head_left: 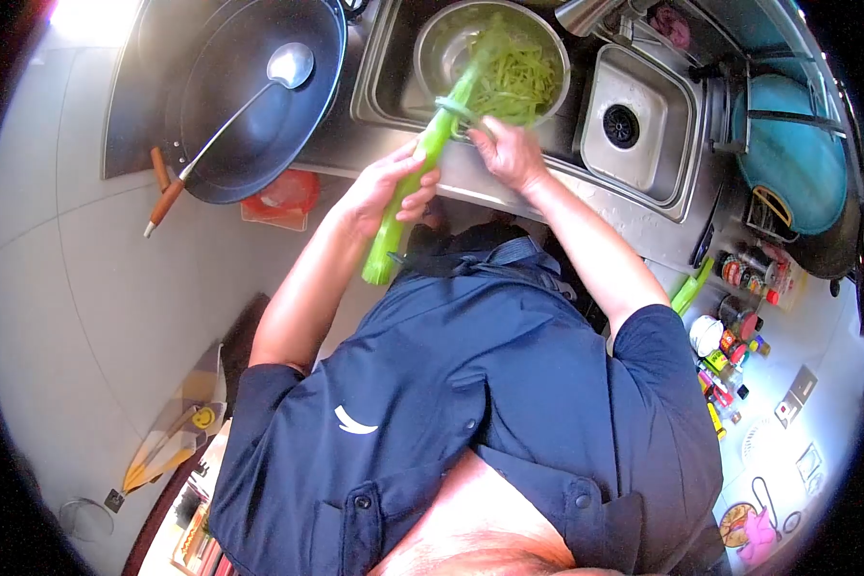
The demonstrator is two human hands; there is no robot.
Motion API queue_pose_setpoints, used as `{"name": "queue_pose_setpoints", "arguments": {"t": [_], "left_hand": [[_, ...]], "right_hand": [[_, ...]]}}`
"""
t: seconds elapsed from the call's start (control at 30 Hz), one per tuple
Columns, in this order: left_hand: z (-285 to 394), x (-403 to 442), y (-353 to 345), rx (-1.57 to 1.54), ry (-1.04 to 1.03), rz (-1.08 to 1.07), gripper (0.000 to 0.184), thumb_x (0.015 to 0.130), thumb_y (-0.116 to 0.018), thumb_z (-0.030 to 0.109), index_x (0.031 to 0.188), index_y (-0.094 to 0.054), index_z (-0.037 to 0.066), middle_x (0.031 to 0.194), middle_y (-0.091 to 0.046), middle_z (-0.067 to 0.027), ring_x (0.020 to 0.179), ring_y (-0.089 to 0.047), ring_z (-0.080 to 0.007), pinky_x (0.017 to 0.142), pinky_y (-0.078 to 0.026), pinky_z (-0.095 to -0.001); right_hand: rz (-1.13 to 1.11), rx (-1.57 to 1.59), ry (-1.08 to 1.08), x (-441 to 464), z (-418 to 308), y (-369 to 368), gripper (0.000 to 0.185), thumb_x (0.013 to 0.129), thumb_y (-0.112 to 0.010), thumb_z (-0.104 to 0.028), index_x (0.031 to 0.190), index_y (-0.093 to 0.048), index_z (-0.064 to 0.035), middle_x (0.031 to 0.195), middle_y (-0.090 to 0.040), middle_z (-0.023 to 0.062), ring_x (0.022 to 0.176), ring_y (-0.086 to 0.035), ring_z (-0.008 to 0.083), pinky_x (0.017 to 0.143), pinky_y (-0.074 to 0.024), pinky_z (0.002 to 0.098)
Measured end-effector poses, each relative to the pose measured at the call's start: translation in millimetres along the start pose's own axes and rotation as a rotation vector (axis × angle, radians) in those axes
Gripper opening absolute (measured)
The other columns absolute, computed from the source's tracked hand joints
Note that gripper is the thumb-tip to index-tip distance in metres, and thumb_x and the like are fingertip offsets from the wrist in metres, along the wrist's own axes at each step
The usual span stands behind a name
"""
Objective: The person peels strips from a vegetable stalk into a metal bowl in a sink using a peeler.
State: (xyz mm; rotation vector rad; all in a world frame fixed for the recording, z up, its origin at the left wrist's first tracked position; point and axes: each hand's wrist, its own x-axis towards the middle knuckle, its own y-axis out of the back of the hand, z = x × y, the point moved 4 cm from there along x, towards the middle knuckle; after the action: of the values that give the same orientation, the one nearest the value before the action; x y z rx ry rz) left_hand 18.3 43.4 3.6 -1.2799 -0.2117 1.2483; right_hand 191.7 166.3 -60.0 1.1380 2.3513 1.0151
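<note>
My left hand [391,187] is wrapped around a long, pale-green celtuce stem [382,252]. The stem slants from beside my waist up over the sink edge, its far end blurred above a steel bowl [428,60]. Closed on the handle of a peeler [456,108], my right hand [511,154] keeps the peeler's head against the upper part of the stem. Most of the handle is hidden by the fingers. Thin green peelings [523,82] are heaped in the bowl, which sits in the left sink basin [379,91].
To the left sits a large dark wok [230,144] with a metal ladle [290,65] in it. Right of the bowl is a smaller sink basin [634,163]. Another green stalk [689,288] and several bottles [730,350] lie farther right, below a blue-green basin [797,163].
</note>
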Motion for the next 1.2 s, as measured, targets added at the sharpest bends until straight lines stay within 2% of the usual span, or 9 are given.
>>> {"name": "queue_pose_setpoints", "arguments": {"t": [0.13, 0.27, 0.7, 0.77, 0.8, 0.83, 0.93, 1.0, 1.2], "left_hand": [[2, 8, 24, -0.023, -0.027, 0.088, 0.033, 0.105, -0.055, 0.028, 0.135, -0.046, 0.017, 0.087, -0.048, -0.001, 0.057, -0.041, -0.0056, 0.04, -0.033, -0.0182], [11, 1, 22, -0.023, -0.051, 0.086, 0.033, 0.105, -0.054, 0.029, 0.135, -0.046, 0.017, 0.086, -0.048, -0.0007, 0.055, -0.04, -0.0053, 0.04, -0.033, -0.0179], [-2, -8, -1, -0.137, 0.013, -0.084, 0.038, 0.104, -0.057, 0.027, 0.139, -0.043, 0.019, 0.085, -0.05, -0.0031, 0.053, -0.043, -0.0079, 0.039, -0.035, -0.0199], [-6, -10, -1, -0.121, 0.029, -0.075, 0.04, 0.103, -0.058, 0.027, 0.139, -0.043, 0.018, 0.084, -0.051, -0.0033, 0.053, -0.043, -0.0079, 0.039, -0.035, -0.0201], [-7, -13, 1, -0.102, 0.033, -0.087, 0.04, 0.103, -0.059, 0.027, 0.138, -0.044, 0.017, 0.083, -0.051, -0.0034, 0.052, -0.044, -0.0078, 0.038, -0.035, -0.0202], [-4, -13, 1, -0.075, 0.036, -0.103, 0.04, 0.102, -0.06, 0.027, 0.137, -0.044, 0.017, 0.082, -0.051, -0.0035, 0.051, -0.045, -0.0077, 0.038, -0.035, -0.0204], [-12, -23, 13, -0.071, 0.046, -0.058, 0.047, 0.104, -0.057, 0.029, 0.145, -0.04, 0.015, 0.082, -0.047, -0.0037, 0.05, -0.042, -0.007, 0.035, -0.036, -0.0201], [-14, -22, 11, -0.046, 0.037, -0.075, 0.045, 0.104, -0.057, 0.028, 0.143, -0.042, 0.014, 0.083, -0.048, -0.0035, 0.05, -0.042, -0.0068, 0.035, -0.036, -0.0199], [-8, -5, 5, 0.116, 0.002, 0.066, 0.04, 0.104, -0.057, 0.03, 0.139, -0.046, 0.015, 0.084, -0.051, -0.0009, 0.052, -0.044, -0.006, 0.04, -0.038, -0.0194]], "right_hand": [[-0.163, -0.229, -0.004, 29, 1, -4, 0.048, 0.1, -0.047, -0.062, 0.103, -0.065, -0.0173, 0.081, -0.071, 0.017, 0.075, -0.07, 0.0408, 0.063, -0.0534, 0.0507], [-0.138, -0.126, -0.005, 35, -6, -7, 0.055, 0.099, -0.042, -0.067, 0.1, -0.064, -0.0165, 0.084, -0.072, 0.0159, 0.08, -0.07, 0.0402, 0.067, -0.0527, 0.0539], [0.027, 0.262, 0.067, 5, -17, 11, 0.053, 0.101, -0.05, -0.054, 0.099, -0.066, -0.0042, 0.09, -0.068, 0.0255, 0.088, -0.066, 0.0441, 0.078, -0.052, 0.0465], [0.03, 0.168, -0.016, 9, 0, 15, 0.058, 0.103, -0.044, -0.057, 0.098, -0.067, -0.0043, 0.088, -0.07, 0.023, 0.084, -0.068, 0.0402, 0.078, -0.0527, 0.0457], [-0.037, 0.163, -0.349, 24, 52, -1, 0.064, 0.105, -0.037, -0.061, 0.099, -0.069, -0.0059, 0.091, -0.073, 0.0187, 0.086, -0.07, 0.0344, 0.079, -0.0534, 0.0442], [0.008, 0.06, -0.412, 30, 72, 14, 0.067, 0.105, -0.035, -0.062, 0.105, -0.072, -0.006, 0.097, -0.075, 0.0169, 0.09, -0.071, 0.0314, 0.079, -0.0538, 0.0427], [-0.16, -0.248, -0.556, 38, 120, 39, 0.069, 0.105, -0.029, -0.059, 0.119, -0.071, -0.0057, 0.114, -0.071, 0.0248, 0.109, -0.068, 0.0414, 0.095, -0.0515, 0.0513], [-0.115, -0.257, -0.649, 38, 131, 54, 0.068, 0.105, -0.031, -0.058, 0.121, -0.069, -0.0039, 0.114, -0.07, 0.0263, 0.109, -0.067, 0.0424, 0.096, -0.0512, 0.0515], [0.043, -0.181, -0.585, 33, 110, 63, 0.064, 0.105, -0.036, -0.056, 0.106, -0.069, -0.0017, 0.104, -0.072, 0.0255, 0.101, -0.069, 0.0428, 0.086, -0.0518, 0.0534]]}}
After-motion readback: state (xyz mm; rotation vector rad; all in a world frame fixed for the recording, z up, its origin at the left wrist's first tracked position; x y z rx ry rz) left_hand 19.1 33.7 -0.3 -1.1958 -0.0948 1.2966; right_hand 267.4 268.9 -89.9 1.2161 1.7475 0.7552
